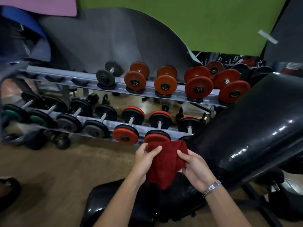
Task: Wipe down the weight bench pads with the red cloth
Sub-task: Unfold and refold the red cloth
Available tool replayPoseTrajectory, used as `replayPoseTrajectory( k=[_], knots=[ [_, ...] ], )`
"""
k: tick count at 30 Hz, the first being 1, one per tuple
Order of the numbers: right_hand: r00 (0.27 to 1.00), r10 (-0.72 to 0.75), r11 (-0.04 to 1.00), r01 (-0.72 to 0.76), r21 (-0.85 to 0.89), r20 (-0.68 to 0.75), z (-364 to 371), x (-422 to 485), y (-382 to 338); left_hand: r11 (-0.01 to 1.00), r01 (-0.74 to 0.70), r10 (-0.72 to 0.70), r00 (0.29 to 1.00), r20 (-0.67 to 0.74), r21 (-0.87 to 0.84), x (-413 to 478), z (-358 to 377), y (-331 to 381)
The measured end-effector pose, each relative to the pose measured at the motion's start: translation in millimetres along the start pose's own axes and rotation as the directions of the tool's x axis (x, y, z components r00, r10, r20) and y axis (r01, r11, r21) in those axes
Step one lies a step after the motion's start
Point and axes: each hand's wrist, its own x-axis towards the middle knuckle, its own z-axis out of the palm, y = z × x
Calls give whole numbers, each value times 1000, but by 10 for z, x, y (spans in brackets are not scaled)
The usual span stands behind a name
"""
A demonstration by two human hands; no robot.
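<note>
Fingers [155,150] of the left hand [144,161] and right hand [196,169] pinch the bunched cloth [165,164] between them. It hangs just above the seat pad [177,199], and the back pad [254,128] rises to their right. The cloth is best folded into a flat wad, then pressed down under one palm and wiped in long, overlapping strokes.

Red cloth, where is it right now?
Head view, low centre: the red cloth hangs between the left hand and right hand, over the black seat pad.
</note>
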Motion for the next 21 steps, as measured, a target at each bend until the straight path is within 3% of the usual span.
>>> replayPoseTrajectory(
  k=[2, 4, 7, 10, 16, 21],
  knots=[
    [999, -19, 1000, 19, 14, -42, 27, -14, 65, 995, -6, 13, 998, -69, 96, -24, 1, -58],
    [995, -27, 999, 30, 22, -99, 62, -23, 131, 969, -83, 116, 984, -133, 234, -81, 15, -112],
    [987, -40, 999, 42, 12, -156, 116, -36, 195, 898, -264, 273, 962, 23, 351, -177, 9, -176],
    [978, -38, 999, 42, 19, -207, 153, -26, 228, 866, -294, 228, 952, 202, 405, -230, -37, -193],
    [980, -51, 999, 47, -22, -191, 204, -9, 255, 898, -258, 179, 954, 239, 355, -195, -195, -105],
    [991, -51, 992, 36, -118, -127, 166, 51, 173, 967, -62, 0, 969, 247, 246, -150, -327, 13]
  ],
)
